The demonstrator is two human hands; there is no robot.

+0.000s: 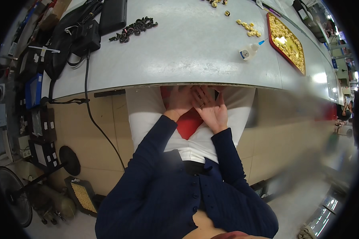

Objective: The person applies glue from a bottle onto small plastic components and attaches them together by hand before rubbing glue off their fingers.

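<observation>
Both hands are low over my lap, just under the near edge of the grey table (187,59). My left hand (178,102) lies with its back up; its fingertips are hidden at the table edge and by the other hand. Beside it, touching it, my right hand (210,110) is turned palm up with its fingers stretched out and a ring on one finger. Nothing can be made out in its palm. Below the hands, a red surface (188,125) shows between my white trouser legs.
Small black curled parts (135,28) and a black box with cable (87,38) occupy the table's left. Rightward are small yellow pieces (250,28), a white bottle with blue needle tip (249,51) and a red-rimmed tray (270,34) of yellow pieces. A fan (14,195) stands lower left.
</observation>
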